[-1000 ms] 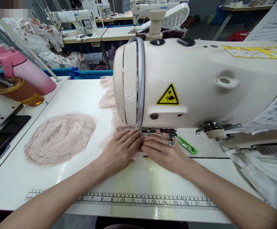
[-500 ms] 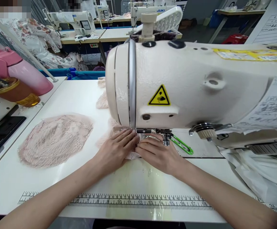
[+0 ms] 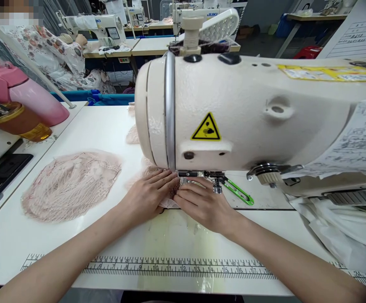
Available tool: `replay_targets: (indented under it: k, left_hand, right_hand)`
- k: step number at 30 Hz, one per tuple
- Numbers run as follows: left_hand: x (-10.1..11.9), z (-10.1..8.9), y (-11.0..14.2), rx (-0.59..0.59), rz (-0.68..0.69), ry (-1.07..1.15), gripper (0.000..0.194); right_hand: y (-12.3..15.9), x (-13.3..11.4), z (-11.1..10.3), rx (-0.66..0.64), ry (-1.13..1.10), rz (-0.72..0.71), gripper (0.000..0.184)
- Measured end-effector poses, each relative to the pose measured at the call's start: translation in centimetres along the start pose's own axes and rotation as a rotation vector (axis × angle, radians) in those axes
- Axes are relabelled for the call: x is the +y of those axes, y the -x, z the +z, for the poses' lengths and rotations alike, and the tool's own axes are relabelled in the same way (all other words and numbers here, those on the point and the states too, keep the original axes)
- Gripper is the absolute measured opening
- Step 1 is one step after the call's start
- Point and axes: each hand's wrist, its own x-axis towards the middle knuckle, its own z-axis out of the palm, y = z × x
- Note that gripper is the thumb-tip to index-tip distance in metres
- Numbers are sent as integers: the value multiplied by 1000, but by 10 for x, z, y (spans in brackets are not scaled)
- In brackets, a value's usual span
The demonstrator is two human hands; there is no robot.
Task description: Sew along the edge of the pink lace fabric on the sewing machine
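A piece of pale pink lace fabric [image 3: 172, 203] lies under the head of a cream sewing machine [image 3: 233, 105], partly covered by my hands. My left hand [image 3: 148, 194] rests flat on this lace, fingers stretched toward the needle area. Just right of it, my right hand [image 3: 203, 204] has its fingers bent and pressed together on the lace edge by the presser foot; its thumb is hidden. Green thread snips [image 3: 239, 192] lie beyond my right hand. Another rounded lace piece [image 3: 72, 187] is spread out to the left. The machine head hides the needle.
At the left stand a pink bottle [image 3: 31, 92] and a brown cup [image 3: 19, 122], with a black phone [image 3: 3, 181] nearer. A printed ruler [image 3: 170, 267] runs along the table's front. White cloth [image 3: 343, 227] is bunched at right. A person in a floral garment [image 3: 53, 54] sits behind.
My left hand has drawn slightly left, and more lace shows between my hands. The view has shifted a little. The person behind now has a hand raised at the machine table.
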Motion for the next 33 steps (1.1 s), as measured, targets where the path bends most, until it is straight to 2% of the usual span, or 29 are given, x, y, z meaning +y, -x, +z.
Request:
replay_targets:
  k: [14,19,24,29,33]
  left_hand:
    - [-1,0,-3,-5,-49,-10,62]
    - [1,0,-5,-13,-48,-55,55]
    - [2,0,-5,-25,-55,-83,49]
    - [4,1,-5,-29,-66,-143,44]
    - [7,1,-6,-28,-74,-177,44]
  right_hand:
    - [-1,1,2,-24,40,26,25]
    - [-2,3,3,-28,36,30,22]
    - [-1,6,1,-92,27,49,31]
    - [0,8,-1,-113,3,76,29]
    - [2,6,-5,-133,24,142,29]
